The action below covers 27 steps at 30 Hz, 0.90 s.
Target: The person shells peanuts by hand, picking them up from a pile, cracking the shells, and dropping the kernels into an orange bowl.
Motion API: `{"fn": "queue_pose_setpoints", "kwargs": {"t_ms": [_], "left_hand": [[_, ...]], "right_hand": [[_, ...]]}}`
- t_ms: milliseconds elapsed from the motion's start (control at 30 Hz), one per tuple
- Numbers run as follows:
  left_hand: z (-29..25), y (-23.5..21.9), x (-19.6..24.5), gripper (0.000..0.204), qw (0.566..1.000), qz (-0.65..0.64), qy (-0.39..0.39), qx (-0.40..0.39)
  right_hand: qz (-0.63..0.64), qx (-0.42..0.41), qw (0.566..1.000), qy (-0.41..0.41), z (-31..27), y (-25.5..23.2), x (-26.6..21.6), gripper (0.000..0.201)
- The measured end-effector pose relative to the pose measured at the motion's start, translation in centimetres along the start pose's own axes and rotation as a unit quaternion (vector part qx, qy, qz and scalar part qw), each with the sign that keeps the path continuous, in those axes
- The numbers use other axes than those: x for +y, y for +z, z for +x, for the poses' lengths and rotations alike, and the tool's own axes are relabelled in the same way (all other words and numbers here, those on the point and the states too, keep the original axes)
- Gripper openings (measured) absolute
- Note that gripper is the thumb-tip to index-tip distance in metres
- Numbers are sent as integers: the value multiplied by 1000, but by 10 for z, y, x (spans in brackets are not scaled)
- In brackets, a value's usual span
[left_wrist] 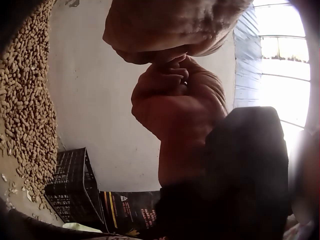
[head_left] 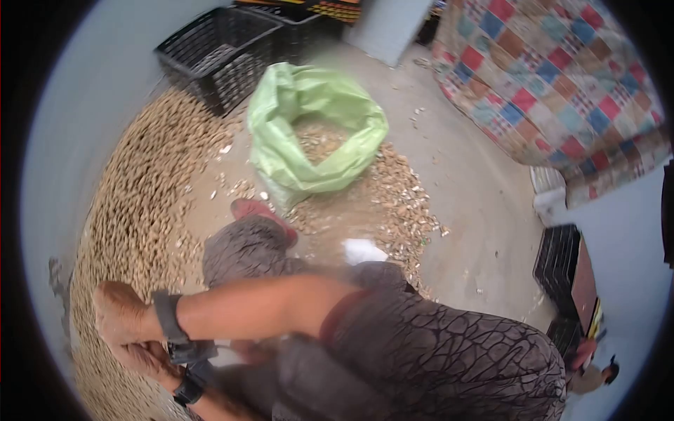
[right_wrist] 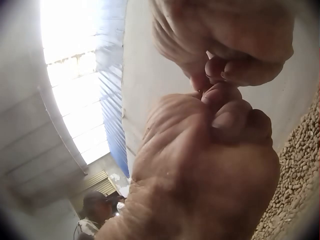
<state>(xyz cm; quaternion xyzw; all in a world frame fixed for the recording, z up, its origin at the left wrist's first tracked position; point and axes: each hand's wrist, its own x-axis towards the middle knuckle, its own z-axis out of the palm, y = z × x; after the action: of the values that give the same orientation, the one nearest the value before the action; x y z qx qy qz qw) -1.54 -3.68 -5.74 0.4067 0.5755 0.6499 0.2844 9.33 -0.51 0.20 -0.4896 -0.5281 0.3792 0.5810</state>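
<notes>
Over the left part of the peanut heap (head_left: pixel 144 203), my two hands meet fingertip to fingertip. In the head view my right hand (head_left: pixel 116 302) is the upper one, while my left hand (head_left: pixel 146 361) lies just below it. From the left wrist, my left hand (left_wrist: pixel 172 30) fills the top and my right hand (left_wrist: pixel 175 107) shows under it. The right wrist view has my right hand (right_wrist: pixel 225 42) above and my left hand (right_wrist: pixel 210 155) below. Fingers of both are curled, with thumbs and fingertips pinching together. Whatever small thing they pinch is mostly hidden by the fingers.
An open green sack (head_left: pixel 270 126) stands ahead with shell-like bits inside and broken shells (head_left: pixel 404 186) beside it. Behind are black crates (head_left: pixel 203 81). A patchwork cloth (head_left: pixel 547 77) hangs at right. My foot (head_left: pixel 265 210) is near the sack. Another person (head_left: pixel 590 379) appears far right.
</notes>
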Motion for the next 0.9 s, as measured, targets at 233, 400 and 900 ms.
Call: {"fn": "queue_pose_setpoints", "kwargs": {"t_ms": [233,400,900], "left_hand": [[31,24,-23,35,993,-25,-112,-6],[68,20,-76,37,992,67,50,-91],[31,-66,-39,52,854,341,328,-215]], "right_hand": [[52,-89,991,84,7,-43,-10,27],[65,-21,996,52,22,18,19,33],[17,184,957,-224,20,27,17,21]]}}
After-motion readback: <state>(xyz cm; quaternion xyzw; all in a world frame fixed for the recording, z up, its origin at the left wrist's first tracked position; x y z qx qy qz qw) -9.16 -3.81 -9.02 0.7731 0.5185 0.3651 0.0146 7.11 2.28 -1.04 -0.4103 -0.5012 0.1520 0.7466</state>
